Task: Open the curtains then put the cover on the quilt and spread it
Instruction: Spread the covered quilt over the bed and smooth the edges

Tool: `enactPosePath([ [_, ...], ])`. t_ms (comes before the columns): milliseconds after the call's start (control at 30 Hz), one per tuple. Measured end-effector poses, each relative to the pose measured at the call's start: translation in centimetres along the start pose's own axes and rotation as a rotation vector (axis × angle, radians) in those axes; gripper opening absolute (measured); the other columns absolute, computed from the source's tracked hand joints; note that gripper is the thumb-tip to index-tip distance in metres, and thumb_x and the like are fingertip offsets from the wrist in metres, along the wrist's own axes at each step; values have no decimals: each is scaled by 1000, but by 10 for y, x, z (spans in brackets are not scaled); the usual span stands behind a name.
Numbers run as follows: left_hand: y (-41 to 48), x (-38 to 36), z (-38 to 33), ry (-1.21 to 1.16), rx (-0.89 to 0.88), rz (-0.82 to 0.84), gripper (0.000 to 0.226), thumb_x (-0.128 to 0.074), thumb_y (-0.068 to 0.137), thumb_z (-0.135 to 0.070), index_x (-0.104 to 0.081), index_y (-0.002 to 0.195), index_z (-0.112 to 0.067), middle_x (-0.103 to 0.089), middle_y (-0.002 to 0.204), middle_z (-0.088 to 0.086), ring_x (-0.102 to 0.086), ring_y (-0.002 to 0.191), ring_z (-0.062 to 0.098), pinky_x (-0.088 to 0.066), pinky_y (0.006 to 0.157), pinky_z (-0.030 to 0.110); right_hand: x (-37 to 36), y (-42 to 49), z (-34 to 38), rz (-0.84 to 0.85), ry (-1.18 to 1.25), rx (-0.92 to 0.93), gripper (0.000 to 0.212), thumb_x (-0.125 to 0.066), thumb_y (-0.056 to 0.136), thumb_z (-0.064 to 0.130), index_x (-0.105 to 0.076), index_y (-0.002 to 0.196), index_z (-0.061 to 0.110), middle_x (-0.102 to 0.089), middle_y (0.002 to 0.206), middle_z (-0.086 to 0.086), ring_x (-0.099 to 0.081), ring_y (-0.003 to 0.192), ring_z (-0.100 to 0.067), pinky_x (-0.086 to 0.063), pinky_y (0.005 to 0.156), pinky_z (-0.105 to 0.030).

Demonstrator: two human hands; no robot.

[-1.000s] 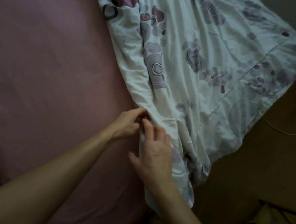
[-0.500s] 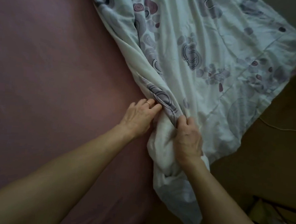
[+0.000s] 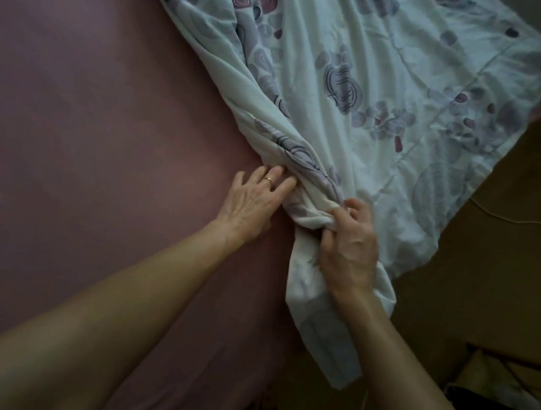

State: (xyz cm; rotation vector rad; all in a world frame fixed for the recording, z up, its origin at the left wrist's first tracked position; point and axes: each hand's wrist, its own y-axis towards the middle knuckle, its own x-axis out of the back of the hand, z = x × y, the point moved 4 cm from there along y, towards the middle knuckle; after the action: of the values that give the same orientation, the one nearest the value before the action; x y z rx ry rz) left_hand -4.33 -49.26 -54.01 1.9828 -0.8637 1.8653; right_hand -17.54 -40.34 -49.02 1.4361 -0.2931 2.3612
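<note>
Grip first: left hand [image 3: 252, 203] lies flat, fingers near straight, fingertips pushing into the bunched edge of the cover [image 3: 366, 91]; it clasps nothing, and a ring [image 3: 268, 179] shows on one finger. Just right of it, touching the same bunch, the right hand [image 3: 349, 252] has fingers and thumb curled tight round a twisted gather of the cover's corner. The cover, white with purple floral print, runs from that gather up and to the right across the bed, its left edge rolled into a rope-like fold on the pink bedsheet [image 3: 89, 121]; a loose tail hangs below the right hand past the bed's edge. Step, as I read it: cover on quilt, working a corner, probably seating or hunting for the quilt's corner inside the fabric. Spreading not started; cover is rumpled and lies skewed. Cannot tell whether the quilt is already inside: no filling visible, though the bunch looks fairly thick. Curtains out of view, room dim, so can't confirm that part. Next move likely needs the right hand to keep the pinch while the left feeds or smooths fabric along the rolled edge, then a shake out. Right side: brown floor [image 3: 485, 291] and a thin white cord [image 3: 509, 218]; bottom right corner holds dark clutter, too murky to identify.
</note>
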Motion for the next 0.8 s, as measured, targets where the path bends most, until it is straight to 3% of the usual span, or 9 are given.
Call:
enactPosePath([
  [67,-4,8,-6,-7,23,-78,78,-69,72,-33,-32,140,-24,-30,148,6,-33,132,28,-33,102,47,17,-4,5,-67,-15,75,18,-52,86,3,-69,94,4,-54,109,-12,-53,98,-26,-44,77,-29],
  [200,-6,40,-16,-119,-17,-397,28,-52,82,-27,-62,105,-14,-61,113,10,-54,109,31,-37,93,46,30,-23,19,-84,6,104,18,-47,89,0,-64,85,6,-58,83,-9,-55,76,-26,-45,64,-39],
  [300,-12,51,-5,-120,-109,-301,27,-39,82,-25,-62,86,-10,-65,92,13,-59,92,33,-39,91,43,27,-29,26,-57,16,66,20,-44,88,-1,-51,74,12,-54,74,-7,-52,69,-25,-36,59,-34],
  [433,-57,43,31,-69,-110,-178,42,-29,79,-34,-64,71,-11,-70,81,13,-66,74,33,-45,60,35,-8,-58,40,223,-35,-31,17,-42,88,7,-56,89,15,-64,87,-14,-59,84,-33,-42,69,-39],
  [533,-137,15,56,-20,-98,-64,42,-34,72,-32,-61,51,-8,-64,54,11,-61,45,29,-44,43,27,-55,-110,66,662,-134,66,23,-46,88,9,-61,105,7,-62,106,-21,-58,101,-34,-44,80,-38],
  [600,-197,-17,69,44,-75,166,41,-34,71,-35,-61,55,-9,-64,56,9,-63,49,27,-48,45,27,-87,-154,85,1003,-147,135,24,-49,86,4,-61,104,-4,-60,110,-27,-58,104,-38,-46,84,-38],
  [667,-240,-41,77,-16,-9,354,45,-29,73,-44,-65,78,-17,-70,79,7,-67,74,25,-48,63,31,-103,-181,91,1118,-159,109,26,-48,86,4,-60,107,-4,-59,113,-26,-57,107,-39,-46,88,-39],
  [733,-248,-43,82,-127,29,292,54,-21,72,-56,-60,90,-23,-70,90,4,-66,85,26,-46,70,34,-102,-178,85,969,-103,2,26,-46,85,8,-59,107,5,-58,114,-21,-56,109,-37,-45,92,-40],
  [800,-233,-28,73,-212,0,128,58,-31,72,-71,-54,99,-26,-67,96,0,-65,85,27,-46,68,34,-83,-156,74,712,-46,-48,23,-45,86,8,-59,103,9,-62,108,-17,-57,105,-34,-45,89,-38],
])
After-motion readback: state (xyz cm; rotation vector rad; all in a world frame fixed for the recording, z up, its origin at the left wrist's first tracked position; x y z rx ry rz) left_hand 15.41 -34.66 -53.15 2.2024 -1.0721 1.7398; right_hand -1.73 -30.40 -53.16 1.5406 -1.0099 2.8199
